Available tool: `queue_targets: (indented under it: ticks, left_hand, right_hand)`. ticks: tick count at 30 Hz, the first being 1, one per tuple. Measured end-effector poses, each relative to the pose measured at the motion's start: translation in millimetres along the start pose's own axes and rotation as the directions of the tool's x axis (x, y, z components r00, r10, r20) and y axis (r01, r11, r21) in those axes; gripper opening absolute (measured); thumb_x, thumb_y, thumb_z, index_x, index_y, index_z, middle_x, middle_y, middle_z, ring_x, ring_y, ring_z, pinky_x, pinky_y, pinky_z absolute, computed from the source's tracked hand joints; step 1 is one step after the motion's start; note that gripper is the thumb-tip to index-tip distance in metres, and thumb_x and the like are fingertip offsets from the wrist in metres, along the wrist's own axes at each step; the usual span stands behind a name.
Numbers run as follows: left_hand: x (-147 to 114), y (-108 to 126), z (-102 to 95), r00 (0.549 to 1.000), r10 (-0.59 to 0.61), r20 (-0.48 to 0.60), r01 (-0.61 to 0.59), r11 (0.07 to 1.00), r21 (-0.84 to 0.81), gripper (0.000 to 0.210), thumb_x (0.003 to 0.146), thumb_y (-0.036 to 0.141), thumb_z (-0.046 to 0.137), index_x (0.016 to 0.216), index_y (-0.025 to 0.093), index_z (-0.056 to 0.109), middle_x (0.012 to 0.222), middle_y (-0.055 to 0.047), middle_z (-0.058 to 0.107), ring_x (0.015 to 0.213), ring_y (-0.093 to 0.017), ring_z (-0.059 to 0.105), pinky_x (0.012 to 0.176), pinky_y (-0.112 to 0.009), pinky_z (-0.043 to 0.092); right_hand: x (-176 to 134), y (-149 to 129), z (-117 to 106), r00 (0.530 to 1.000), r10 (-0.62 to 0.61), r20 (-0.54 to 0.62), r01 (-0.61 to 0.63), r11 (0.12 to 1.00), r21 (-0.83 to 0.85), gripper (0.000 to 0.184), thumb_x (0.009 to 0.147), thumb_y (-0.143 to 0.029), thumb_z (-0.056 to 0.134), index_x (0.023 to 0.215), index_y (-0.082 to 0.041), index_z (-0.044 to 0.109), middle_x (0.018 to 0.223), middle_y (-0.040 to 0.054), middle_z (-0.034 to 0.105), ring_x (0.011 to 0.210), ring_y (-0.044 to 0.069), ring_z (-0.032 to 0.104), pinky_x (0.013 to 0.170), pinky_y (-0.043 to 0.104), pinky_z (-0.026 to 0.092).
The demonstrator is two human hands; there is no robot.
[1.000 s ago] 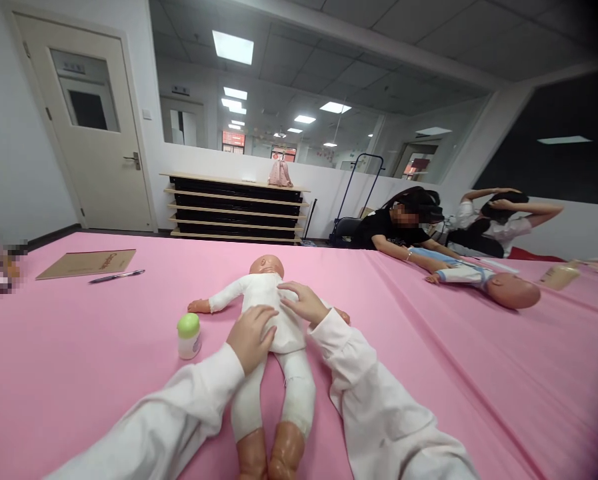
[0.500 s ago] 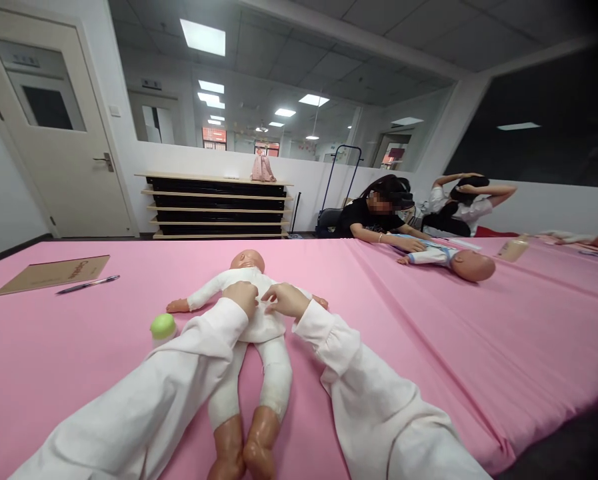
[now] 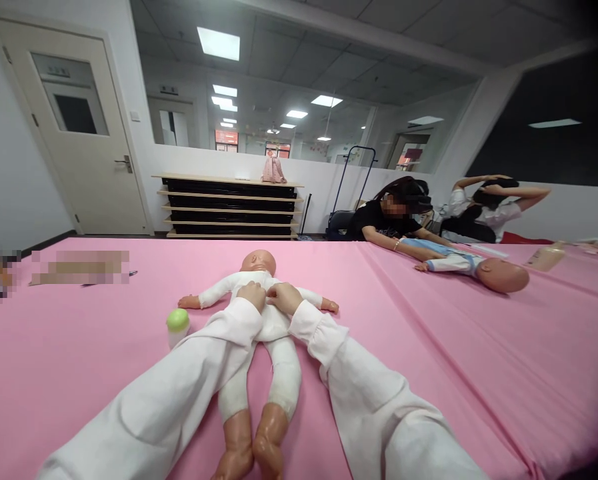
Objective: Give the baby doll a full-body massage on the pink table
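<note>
Resting on the baby doll point(image 3: 259, 280) — left hand point(image 3: 253, 294), right hand point(image 3: 283, 298), fingers curled, gripping nothing.

White walls are seen all round. A cream door point(image 3: 79, 133) w/ small window is set at left. A low shelf unit point(image 3: 231, 207) w/ dark trays is placed against the back wall, beneath a wide glass partition point(image 3: 299, 100). Ceiling light panels point(image 3: 219, 43) are lit. A dark panel point(image 3: 553, 133) is fitted at right.
</note>
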State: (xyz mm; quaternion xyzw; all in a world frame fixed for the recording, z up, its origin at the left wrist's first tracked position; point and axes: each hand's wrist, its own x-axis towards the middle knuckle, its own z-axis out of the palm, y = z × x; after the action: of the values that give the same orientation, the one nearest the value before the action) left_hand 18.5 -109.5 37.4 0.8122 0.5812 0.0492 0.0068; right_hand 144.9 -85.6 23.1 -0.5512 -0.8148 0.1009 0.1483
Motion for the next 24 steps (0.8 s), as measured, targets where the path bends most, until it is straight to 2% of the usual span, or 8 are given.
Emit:
queue_targets:
  ticks: [4,9,13,15,20,22,24]
  left_hand:
    - [-4,-3,4.0,1.0,-0.008,-0.029,0.009,1.0,0.026,0.03,0.085,0.013,0.037,0.098,0.006,0.063,0.101,-0.017,0.059,0.106,-0.027,0.049,0.085,-0.036,0.042]
    - [-6,-9,-17.2,0.994,-0.04,-0.097,0.042,0.999,0.023,0.031,0.085,0.017,0.038,0.107,0.012,0.06,0.109,-0.013,0.057,0.107,-0.027,0.049,0.086,-0.039,0.041]
    - [-7,-9,-26.7,0.995,-0.082,-0.058,0.083,0.996,0.016,0.029,0.082,0.023,0.044,0.102,0.011,0.062,0.103,-0.014,0.06,0.098,-0.028,0.055,0.082,-0.04,0.043]
    - [-9,-8,-22.0,0.996,-0.074,-0.043,0.075,0.997,0.018,0.029,0.082,0.022,0.044,0.101,0.011,0.063,0.103,-0.014,0.06,0.098,-0.028,0.054,0.081,-0.041,0.044]
    - [-12,-6,2.4,0.994,-0.086,-0.066,0.087,0.996,0.012,0.029,0.083,0.015,0.039,0.1,0.011,0.062,0.103,-0.015,0.058,0.104,-0.027,0.05,0.08,-0.037,0.044]
    - [-13,-7,6.7,0.991,-0.102,-0.089,0.103,0.995,0.004,0.029,0.084,0.013,0.036,0.099,0.011,0.061,0.101,-0.014,0.058,0.102,-0.025,0.051,0.08,-0.036,0.043]
    - [-16,-8,4.1,0.988,-0.106,-0.112,0.107,0.994,0.003,0.029,0.085,0.012,0.035,0.098,0.011,0.06,0.1,-0.014,0.058,0.101,-0.026,0.051,0.081,-0.037,0.042]
  right_hand:
    - [-1,0,5,1.0,0.009,0.002,-0.009,1.0,0.011,0.02,0.072,-0.019,0.065,0.091,-0.019,0.069,0.092,0.0035,0.068,0.085,0.016,0.061,0.076,0.024,0.045]
    - [3,5,-28,0.999,-0.037,0.003,0.037,0.998,0.046,0.024,0.072,-0.022,0.064,0.096,-0.021,0.067,0.089,0.0022,0.068,0.082,0.015,0.062,0.074,0.024,0.046]
    - [6,2,-43,0.994,-0.099,-0.036,0.103,0.984,0.148,0.028,0.072,-0.024,0.064,0.1,-0.019,0.065,0.092,0.0035,0.068,0.082,0.015,0.062,0.075,0.024,0.047]
    - [6,-1,-36,0.991,-0.125,-0.052,0.132,0.978,0.162,0.028,0.073,-0.023,0.063,0.101,-0.019,0.064,0.094,0.0037,0.067,0.084,0.015,0.062,0.075,0.025,0.047]
    - [5,-6,1,0.978,-0.205,-0.027,0.207,0.974,0.095,0.018,0.07,-0.016,0.063,0.088,-0.017,0.067,0.093,0.0041,0.066,0.088,0.017,0.059,0.079,0.026,0.044]
    - [5,-4,5,0.978,-0.197,-0.063,0.202,0.976,0.083,0.013,0.071,-0.015,0.06,0.082,-0.017,0.067,0.088,0.0034,0.066,0.083,0.016,0.059,0.074,0.025,0.043]
    - [4,-1,0,0.983,-0.169,-0.074,0.175,0.981,0.083,0.012,0.071,-0.012,0.057,0.077,-0.017,0.066,0.082,0.0022,0.066,0.076,0.014,0.059,0.069,0.023,0.043]
